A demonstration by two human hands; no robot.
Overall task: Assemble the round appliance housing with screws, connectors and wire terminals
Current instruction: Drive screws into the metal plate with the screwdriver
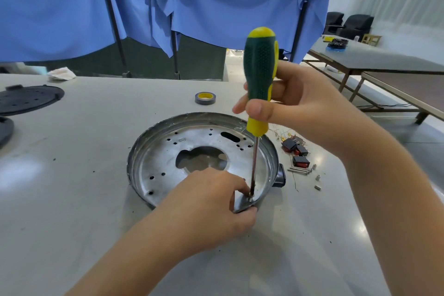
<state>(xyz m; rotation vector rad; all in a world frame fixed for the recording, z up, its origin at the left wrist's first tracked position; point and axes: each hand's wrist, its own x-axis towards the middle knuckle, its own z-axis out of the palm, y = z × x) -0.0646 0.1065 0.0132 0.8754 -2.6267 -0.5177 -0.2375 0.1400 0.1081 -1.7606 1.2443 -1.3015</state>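
The round metal housing (165, 151) lies open side up on the grey table, with a large centre cut-out and several small holes. My right hand (295, 108) grips a green and yellow screwdriver (260, 74), held nearly upright, its tip down inside the housing's near rim. My left hand (211, 204) pinches that near rim, thumb outside and fingers inside next to the tip. The screw itself is hidden by my fingers. A black connector (280, 176) sticks out of the housing's right side.
Black and red rocker switches (296, 150), long screws (299, 170), small spacers (317, 182) and thin wires lie right of the housing. A tape roll (205, 98) sits behind it. Black round covers (26, 100) lie far left. Blue cloth hangs behind the table.
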